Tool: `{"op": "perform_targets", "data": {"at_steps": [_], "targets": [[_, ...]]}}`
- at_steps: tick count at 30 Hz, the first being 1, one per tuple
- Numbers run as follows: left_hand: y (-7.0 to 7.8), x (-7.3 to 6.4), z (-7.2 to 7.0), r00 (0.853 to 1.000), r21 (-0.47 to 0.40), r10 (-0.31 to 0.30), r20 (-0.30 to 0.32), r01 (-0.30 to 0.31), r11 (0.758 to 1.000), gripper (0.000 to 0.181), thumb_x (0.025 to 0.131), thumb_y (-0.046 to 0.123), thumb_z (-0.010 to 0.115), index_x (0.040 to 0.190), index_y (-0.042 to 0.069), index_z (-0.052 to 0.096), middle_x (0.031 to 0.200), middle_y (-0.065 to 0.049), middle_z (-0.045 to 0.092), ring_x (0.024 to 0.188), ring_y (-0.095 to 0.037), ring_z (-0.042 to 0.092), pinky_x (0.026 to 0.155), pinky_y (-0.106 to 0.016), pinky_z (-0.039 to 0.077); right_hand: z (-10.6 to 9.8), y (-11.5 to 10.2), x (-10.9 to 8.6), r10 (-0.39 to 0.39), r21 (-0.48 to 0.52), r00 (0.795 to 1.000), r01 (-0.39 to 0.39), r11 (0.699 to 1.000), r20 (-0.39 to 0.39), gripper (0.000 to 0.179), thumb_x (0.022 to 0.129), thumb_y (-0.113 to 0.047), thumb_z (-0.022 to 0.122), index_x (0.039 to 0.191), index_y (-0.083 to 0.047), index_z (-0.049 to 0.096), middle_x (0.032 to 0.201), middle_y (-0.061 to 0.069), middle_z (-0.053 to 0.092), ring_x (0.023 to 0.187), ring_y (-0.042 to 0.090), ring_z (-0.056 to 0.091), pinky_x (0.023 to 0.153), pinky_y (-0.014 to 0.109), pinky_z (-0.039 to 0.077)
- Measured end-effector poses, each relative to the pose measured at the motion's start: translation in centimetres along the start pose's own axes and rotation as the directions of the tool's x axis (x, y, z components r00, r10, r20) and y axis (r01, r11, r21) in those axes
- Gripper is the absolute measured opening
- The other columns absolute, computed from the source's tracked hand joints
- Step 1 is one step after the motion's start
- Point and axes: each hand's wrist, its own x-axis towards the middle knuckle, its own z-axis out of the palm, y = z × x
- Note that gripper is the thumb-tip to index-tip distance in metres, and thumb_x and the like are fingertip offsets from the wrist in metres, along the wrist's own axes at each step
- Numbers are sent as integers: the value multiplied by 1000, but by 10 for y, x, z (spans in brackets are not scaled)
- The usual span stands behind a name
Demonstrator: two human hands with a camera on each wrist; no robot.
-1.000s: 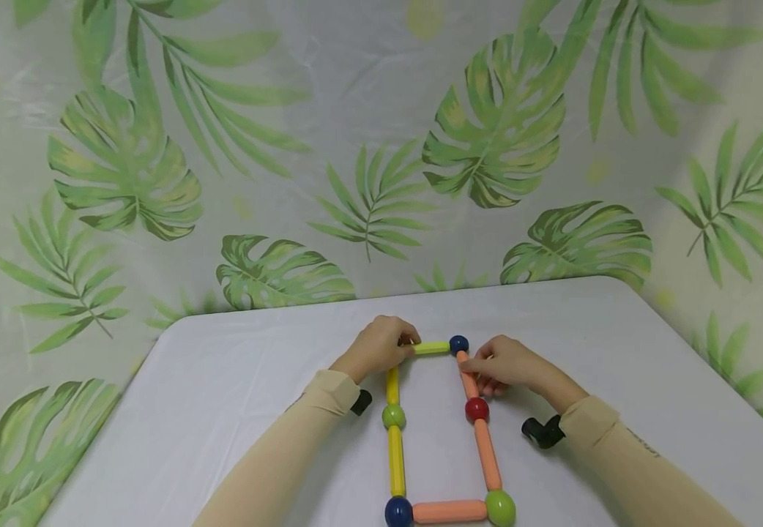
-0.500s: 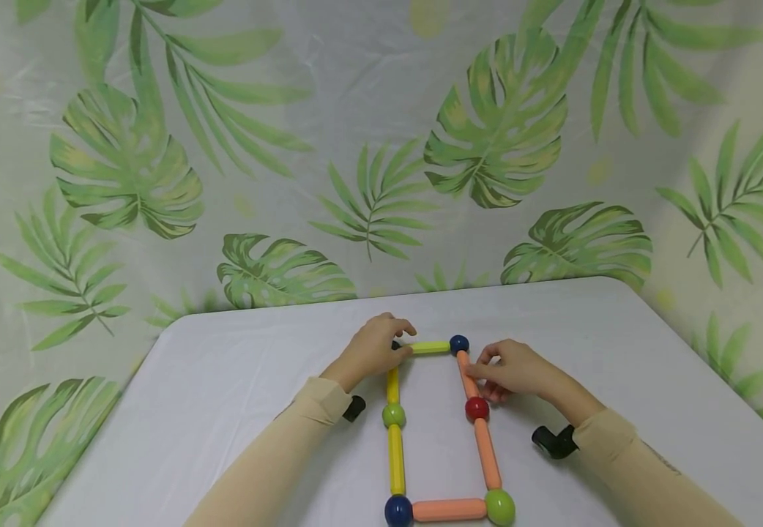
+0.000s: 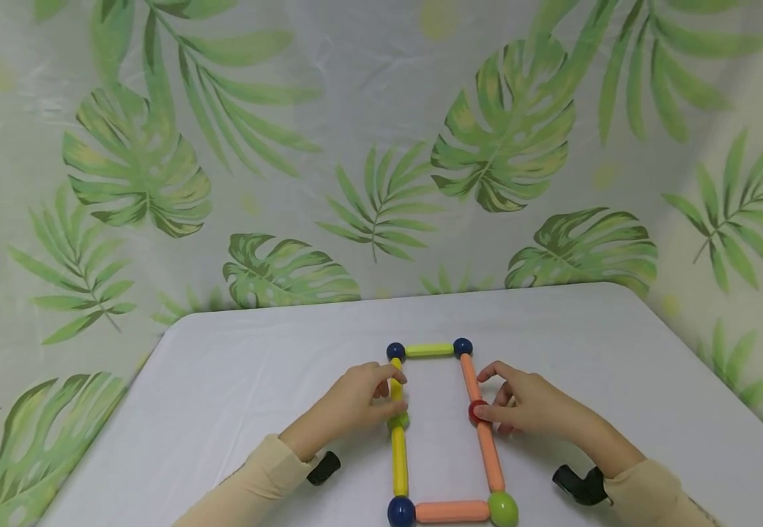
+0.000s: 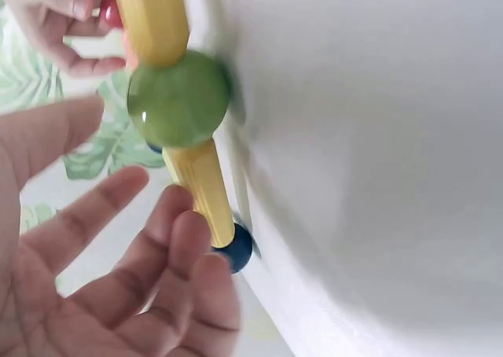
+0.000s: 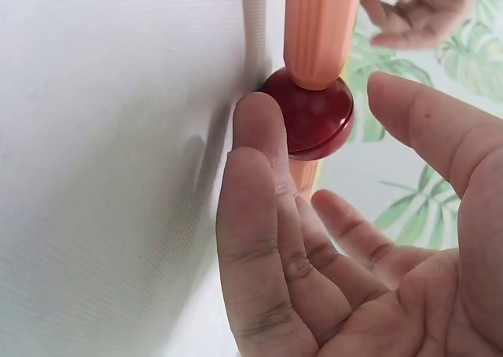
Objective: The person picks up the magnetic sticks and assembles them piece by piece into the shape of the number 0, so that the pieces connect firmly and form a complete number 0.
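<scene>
Magnetic building rods and balls lie joined as a long rectangle in the head view. My left hand [image 3: 355, 401] is beside its left side, fingers loosely bent and thumb apart, close to the middle green ball [image 4: 177, 97] and the far yellow rod [image 4: 206, 192]. Across from it, my right hand [image 3: 531, 401] is at the red ball [image 5: 318, 121], its fingers alongside the ball and its thumb spread away. That ball joins two orange rods [image 3: 490, 457]. A short yellow-green rod [image 3: 429, 350] spans two blue balls [image 3: 395, 352] at the far end.
An orange rod [image 3: 452, 511] closes the near end, between a blue ball [image 3: 401, 511] and a green ball [image 3: 503, 508]. Everything lies on a white-covered table [image 3: 256, 366]. Behind it hangs a leaf-patterned cloth [image 3: 381, 146].
My left hand has left the far-left blue ball and come nearer, down to the green ball. My right hand has slid from the far orange rod down to the red ball.
</scene>
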Motion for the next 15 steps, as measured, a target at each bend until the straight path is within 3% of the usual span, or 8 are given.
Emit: {"op": "perform_targets", "data": {"at_steps": [6,15], "targets": [[1,-20,8,996,-79,-10,90,17,997,36,98,32,80,130,15,72,94,2,65,77,-7,53,67,-21,46,5,1,-2,-17,1,1000,17,1000,-1,52,95,-24,83,135,-5,56,87,4,66,67,21,67,58,30,54],[-5,-22,12,999,-171,14,52,-5,985,24,103,18,74,126,11,74,84,4,63,68,-4,52,62,-19,46,9,4,1,-39,-24,999,38,999,-11,42,97,-23,80,132,-12,60,93,4,67,72,19,65,59,28,51]]}}
